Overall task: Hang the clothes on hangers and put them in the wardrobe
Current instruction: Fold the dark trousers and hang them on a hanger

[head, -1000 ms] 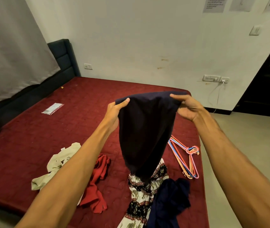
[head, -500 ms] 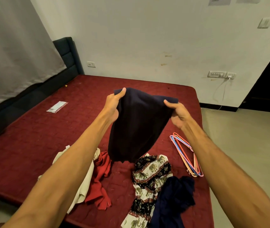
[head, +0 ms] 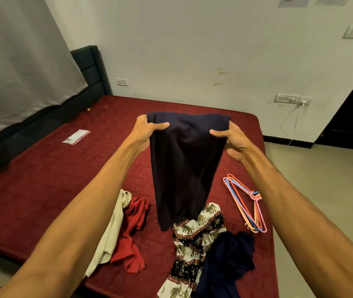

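**Dark navy garment held up over the bed**

Held up in front, above the red mattress (head: 42,179): a dark navy garment (head: 184,160), gripped by its top edge. Left hand (head: 147,132) pinching the left corner, thumb laid across the near face of the cloth, fingers hidden behind it. Right hand (head: 231,138) pinching the right corner the same way, thumb forward, fingers out of sight behind the fabric. Top edge stretched roughly level between the two grips. Rest of the cloth hanging straight down, bottom hem just over the elephant-print garment (head: 195,237); touching or not, cannot tell.

Near the front edge of the mattress, left to right: a crumpled cream garment (head: 111,231) touching a red garment (head: 132,229), then the elephant-print piece in white, black and red. Overlapping its right side, a second navy garment (head: 225,261) in a heap.

Right of the held cloth, near the mattress's right edge: a bunch of plastic hangers (head: 246,203) in pink, orange and blue, lying flat. Well apart, on the far left of the mattress, a small clear packet (head: 76,136).

Along the left side, a dark padded headboard (head: 91,69), partly covered by a grey curtain (head: 20,61). On the white wall behind, a switch plate (head: 287,98).
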